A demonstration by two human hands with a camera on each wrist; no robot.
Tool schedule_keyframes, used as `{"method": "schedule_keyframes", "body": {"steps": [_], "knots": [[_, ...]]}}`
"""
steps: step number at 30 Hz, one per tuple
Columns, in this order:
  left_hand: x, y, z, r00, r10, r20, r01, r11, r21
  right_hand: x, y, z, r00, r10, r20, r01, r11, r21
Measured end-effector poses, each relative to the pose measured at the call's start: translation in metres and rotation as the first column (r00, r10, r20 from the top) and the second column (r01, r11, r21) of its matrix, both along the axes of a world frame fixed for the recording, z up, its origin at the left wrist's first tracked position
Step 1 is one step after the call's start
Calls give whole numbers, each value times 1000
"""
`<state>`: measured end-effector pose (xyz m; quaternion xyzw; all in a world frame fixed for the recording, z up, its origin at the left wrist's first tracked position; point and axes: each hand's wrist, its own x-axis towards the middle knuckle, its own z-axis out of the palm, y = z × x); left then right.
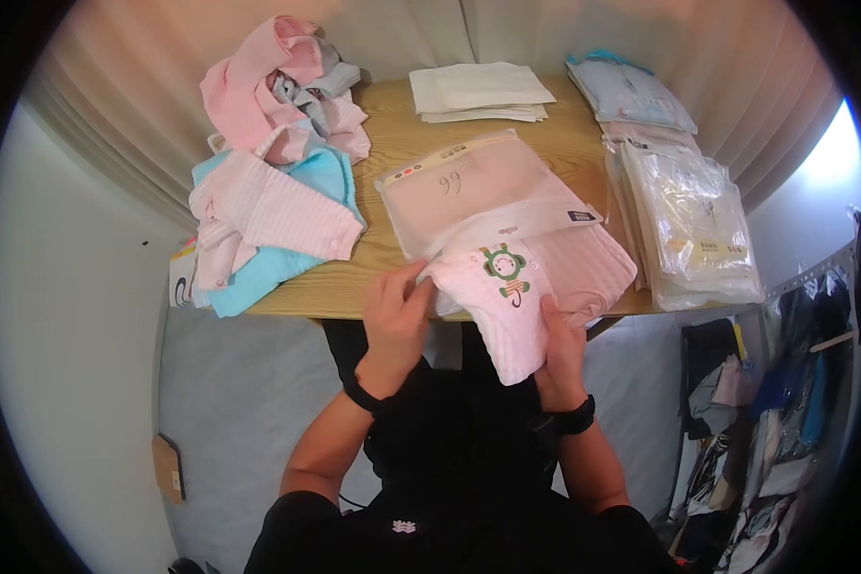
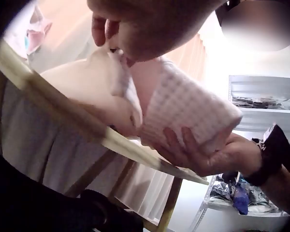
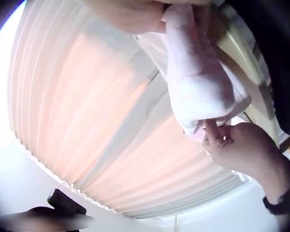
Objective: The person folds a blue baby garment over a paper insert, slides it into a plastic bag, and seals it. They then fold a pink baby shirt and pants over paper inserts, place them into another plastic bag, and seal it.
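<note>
A folded pink garment with a green monkey print hangs over the table's front edge, partly in a clear bag marked "99". At the garment's left end, the left hand pinches its edge or the bag's; which one cannot be told. From below and to the right, the right hand holds the folded garment, thumb on top. In the left wrist view the right hand's fingers lie spread under the waffle-textured fabric. The right wrist view has the left hand gripping the garment's far end.
Loose pink garments and a turquoise one are heaped at the table's left. White sheets lie at the back. Bagged garments are stacked along the right side. Hanging clothes are at the lower right.
</note>
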<state>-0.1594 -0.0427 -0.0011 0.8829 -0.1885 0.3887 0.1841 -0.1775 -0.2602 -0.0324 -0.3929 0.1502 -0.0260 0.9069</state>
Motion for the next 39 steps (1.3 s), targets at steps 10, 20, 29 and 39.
{"method": "schedule_keyframes", "body": {"steps": [10, 20, 29, 39], "knots": [[7, -26, -13, 998, -13, -55, -1, 967, -256, 2, -30, 28, 973, 95, 212, -206, 774, 599], [1, -42, -15, 987, -105, -117, 60, 941, -333, -16, 33, 0, 951, 272, 150, -277, 961, 19], [-7, -43, -12, 976, -195, -93, 152, 926, -346, 20, 37, 25, 967, 243, -71, -221, 948, 228], [-6, -43, -12, 966, -253, -50, 217, 903, -371, 40, 49, -4, 924, 334, 188, -380, 736, 561]]}}
